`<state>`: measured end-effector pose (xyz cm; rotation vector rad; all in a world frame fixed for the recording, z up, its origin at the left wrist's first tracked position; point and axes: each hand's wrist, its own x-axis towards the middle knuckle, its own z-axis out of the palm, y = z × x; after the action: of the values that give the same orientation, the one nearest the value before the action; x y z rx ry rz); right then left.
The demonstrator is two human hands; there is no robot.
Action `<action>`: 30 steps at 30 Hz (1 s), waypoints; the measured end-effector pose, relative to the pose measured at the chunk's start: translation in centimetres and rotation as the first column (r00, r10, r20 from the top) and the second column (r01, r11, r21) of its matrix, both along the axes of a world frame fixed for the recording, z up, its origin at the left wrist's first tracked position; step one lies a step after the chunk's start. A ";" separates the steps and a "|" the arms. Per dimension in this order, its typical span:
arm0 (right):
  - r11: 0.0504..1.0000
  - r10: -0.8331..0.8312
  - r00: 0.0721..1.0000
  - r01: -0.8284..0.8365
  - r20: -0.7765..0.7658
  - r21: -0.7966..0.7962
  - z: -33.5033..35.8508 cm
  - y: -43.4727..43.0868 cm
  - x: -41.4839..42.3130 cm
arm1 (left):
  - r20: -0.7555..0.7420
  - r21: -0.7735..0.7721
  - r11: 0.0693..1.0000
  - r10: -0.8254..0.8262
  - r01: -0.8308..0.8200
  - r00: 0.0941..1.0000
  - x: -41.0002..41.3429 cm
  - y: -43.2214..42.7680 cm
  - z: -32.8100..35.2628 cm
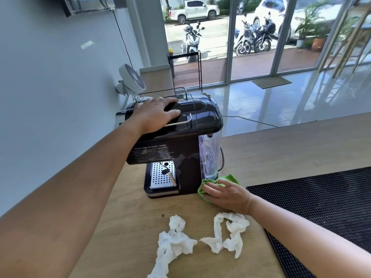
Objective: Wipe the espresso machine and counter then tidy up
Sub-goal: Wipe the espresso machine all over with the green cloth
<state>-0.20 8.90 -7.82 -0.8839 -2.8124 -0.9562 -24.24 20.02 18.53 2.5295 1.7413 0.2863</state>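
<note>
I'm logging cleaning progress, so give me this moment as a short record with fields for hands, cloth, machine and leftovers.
left hand: rests flat on top of the espresso machine
right hand: presses the green cloth onto the counter, at the foot of the water tank
crumpled paper towels: two, on the counter nearer the person, untouched
black mat: on the counter, right side

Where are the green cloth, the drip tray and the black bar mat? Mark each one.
green cloth [230,178]: head view, the bare corner beyond the fingers.
drip tray [157,177]: head view, its perforated metal plate.
black bar mat [321,207]: head view, its ribbed top.
</note>
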 end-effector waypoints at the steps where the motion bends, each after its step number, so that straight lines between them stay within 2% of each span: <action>1: 1.000 0.008 1.000 -0.008 0.009 0.003 0.2 -0.1 0.3 | -0.003 -0.002 1.000 -0.004 0.004 1.000 0.1 -0.2 0.0; 4: 0.999 0.043 0.999 -0.043 0.011 0.004 0.7 0.3 1.3 | -0.013 0.003 1.000 -0.002 0.002 1.000 -0.1 0.1 -0.1; 7: 0.999 0.001 1.000 -0.001 0.007 -0.043 0.6 0.1 2.9 | -0.014 0.002 1.000 0.000 0.000 1.000 -0.2 0.4 -0.2; 9: 0.985 -0.147 0.986 0.139 -0.075 -0.102 1.3 0.0 4.1 | -0.014 -0.001 1.000 -0.001 0.001 1.000 -0.2 0.5 -0.3; 12: 0.907 -0.390 0.898 0.335 -0.204 -0.256 3.1 0.4 5.4 | -0.015 0.000 1.000 -0.005 0.005 1.000 -0.2 0.5 -0.4; 14: 0.869 -0.467 0.846 0.386 -0.256 -0.309 4.4 0.2 5.4 | -0.017 0.002 1.000 -0.006 0.006 1.000 -0.2 0.5 -0.3; 15: 0.862 -0.487 0.808 0.383 -0.331 -0.333 4.9 0.1 5.1 | -0.016 -0.002 1.000 -0.006 0.006 1.000 -0.2 0.5 -0.3; 16: 0.857 -0.505 0.744 0.374 -0.437 -0.354 5.7 -0.1 4.6 | -0.016 0.000 1.000 -0.010 0.010 1.000 -0.2 0.5 -0.1; 18: 0.859 -0.511 0.548 0.348 -0.662 -0.375 7.2 -0.8 3.1 | -0.016 -0.006 1.000 -0.013 0.013 1.000 -0.2 0.5 -0.1; 21: 0.854 -0.510 0.170 0.218 -0.843 -0.472 10.7 -2.2 0.4 | -0.003 -0.042 0.999 -0.030 0.029 1.000 -0.5 1.3 0.3; 23: 0.815 -0.572 -0.111 0.029 -0.812 -0.578 13.7 -3.9 -1.5 | 0.112 -0.077 0.994 -0.067 0.076 0.991 -0.7 1.9 0.5; 25: 0.784 -0.620 -0.339 -0.233 -0.708 -0.575 16.8 -5.0 -3.4 | 0.265 -0.076 0.993 -0.069 0.093 0.962 -1.0 2.6 1.4; 27: 0.725 -0.685 -0.427 -0.480 -0.591 -0.494 19.6 -5.7 -5.3 | 0.314 -0.013 0.999 -0.046 0.052 0.948 -0.9 3.7 2.3; 30: 0.600 -0.792 -0.393 -0.646 -0.468 -0.473 22.4 -5.9 -7.9 | 0.274 0.046 0.999 -0.026 0.014 0.961 -0.3 5.5 3.3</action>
<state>-8.09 2.95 14.62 -1.0631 -0.9116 1.2122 -24.52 25.53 21.78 2.3938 1.6197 0.6470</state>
